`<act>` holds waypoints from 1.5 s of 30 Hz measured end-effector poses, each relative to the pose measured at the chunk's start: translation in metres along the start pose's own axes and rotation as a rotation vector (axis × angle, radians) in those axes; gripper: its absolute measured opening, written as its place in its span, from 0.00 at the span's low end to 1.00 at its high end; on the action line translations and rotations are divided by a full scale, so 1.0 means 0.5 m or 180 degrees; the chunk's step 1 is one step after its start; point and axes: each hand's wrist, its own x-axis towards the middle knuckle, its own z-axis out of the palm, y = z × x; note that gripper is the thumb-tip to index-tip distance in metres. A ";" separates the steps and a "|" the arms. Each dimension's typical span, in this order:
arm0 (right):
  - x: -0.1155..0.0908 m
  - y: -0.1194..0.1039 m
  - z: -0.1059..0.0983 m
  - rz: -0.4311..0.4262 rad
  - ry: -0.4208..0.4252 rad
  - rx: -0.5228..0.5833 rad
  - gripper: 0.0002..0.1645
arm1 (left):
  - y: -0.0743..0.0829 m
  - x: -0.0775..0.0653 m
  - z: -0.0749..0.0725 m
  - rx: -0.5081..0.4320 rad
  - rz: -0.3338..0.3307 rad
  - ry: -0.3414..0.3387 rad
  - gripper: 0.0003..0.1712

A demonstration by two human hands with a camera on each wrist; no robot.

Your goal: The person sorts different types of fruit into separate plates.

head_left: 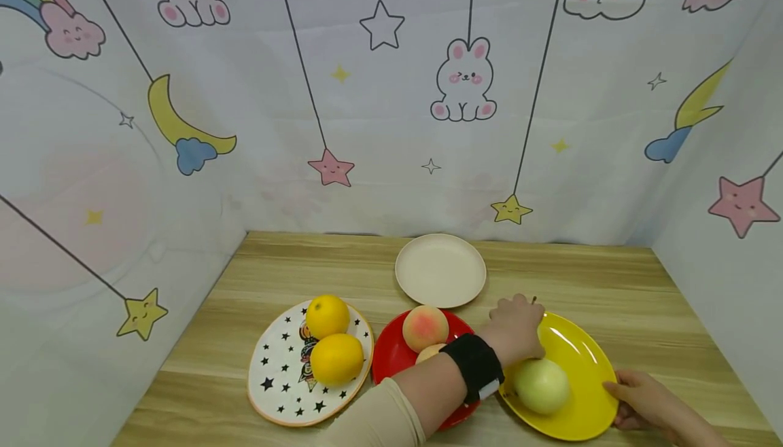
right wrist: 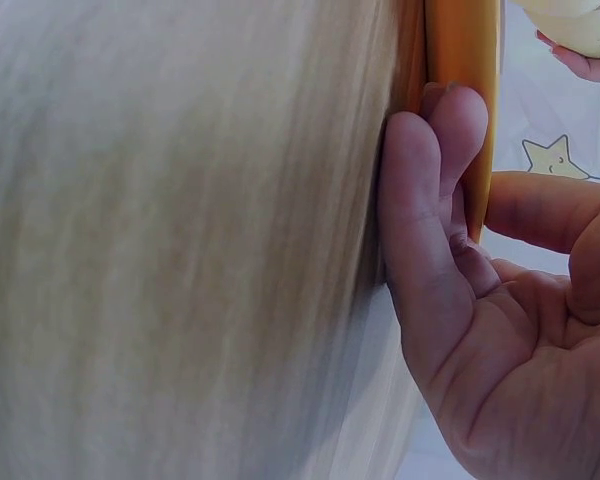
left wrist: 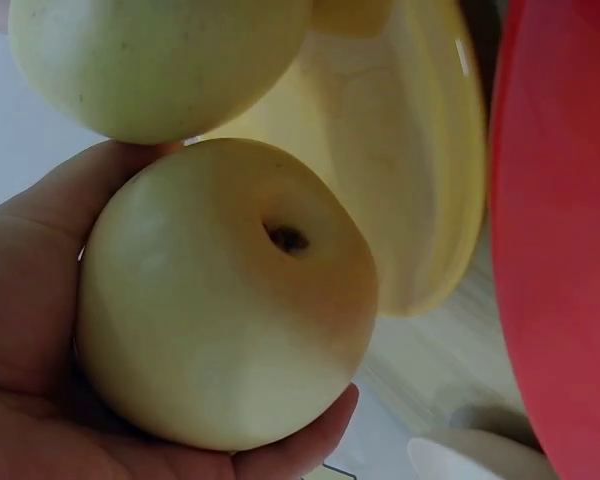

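My left hand [head_left: 516, 328] is over the far left edge of the yellow plate [head_left: 590, 379]. In the left wrist view it grips a round pale yellow-green pear [left wrist: 210, 320], fingers and thumb curled round it. From the head only that pear's stem shows above the hand. A second pear [head_left: 542, 386] lies on the yellow plate, close below the left hand. At the plate's right rim, my right hand [head_left: 642, 399] pinches the edge, thumb on top and fingers underneath, as the right wrist view shows [right wrist: 510, 330].
Left of the yellow plate, a red plate [head_left: 391, 352] bears a peach [head_left: 425, 328] and another fruit mostly behind the left forearm. A star-patterned white plate [head_left: 269, 365] carries two lemons [head_left: 336, 359]. At the back stands a cream plate [head_left: 440, 270]. Printed cloth walls [head_left: 391, 114] border the wooden table.
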 end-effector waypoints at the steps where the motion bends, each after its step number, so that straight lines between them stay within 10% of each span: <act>1: 0.000 0.000 0.000 0.0000 -0.0003 0.0002 0.16 | -0.001 -0.001 0.002 -0.0027 0.0001 0.0014 0.26; 45: 0.002 -0.003 0.007 0.0030 0.0052 -0.0010 0.16 | 0.005 0.000 0.052 0.0151 -0.0054 0.0007 0.35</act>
